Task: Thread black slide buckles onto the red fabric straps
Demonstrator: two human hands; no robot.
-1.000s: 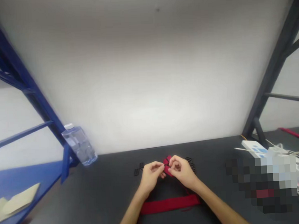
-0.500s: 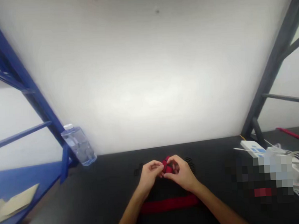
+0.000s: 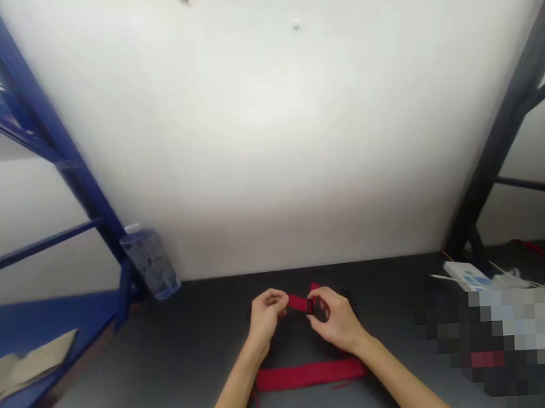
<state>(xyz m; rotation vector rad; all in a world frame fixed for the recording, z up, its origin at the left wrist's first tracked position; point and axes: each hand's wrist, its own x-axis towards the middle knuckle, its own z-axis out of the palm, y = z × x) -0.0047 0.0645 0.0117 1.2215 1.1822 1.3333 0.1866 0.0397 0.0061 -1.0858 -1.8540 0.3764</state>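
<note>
My left hand [image 3: 263, 324] is closed in a pinch on the end of a narrow red strap [image 3: 298, 302]. The strap runs straight across to a small black buckle [image 3: 310, 306], which the thumb and fingers of my right hand [image 3: 339, 323] grip from the right side. More red webbing shows just above the right fingers. Nearer to me, between my forearms, a wider red band [image 3: 311, 374] lies across the black table, with loose threads at its lower edge. Dark ring-like coils [image 3: 349, 301] are partly hidden behind my right hand.
A clear bottle with a white cap [image 3: 151, 262] leans at the back left by a blue metal frame [image 3: 83, 177]. At right are a white box [image 3: 468, 276], white cables and a blurred-out patch. Beige pieces [image 3: 34, 365] lie on a blue surface at left.
My left hand has drawn slightly left, away from the right. A length of red strap now stretches between them, where it was bunched up before. The camera view has shifted slightly.
</note>
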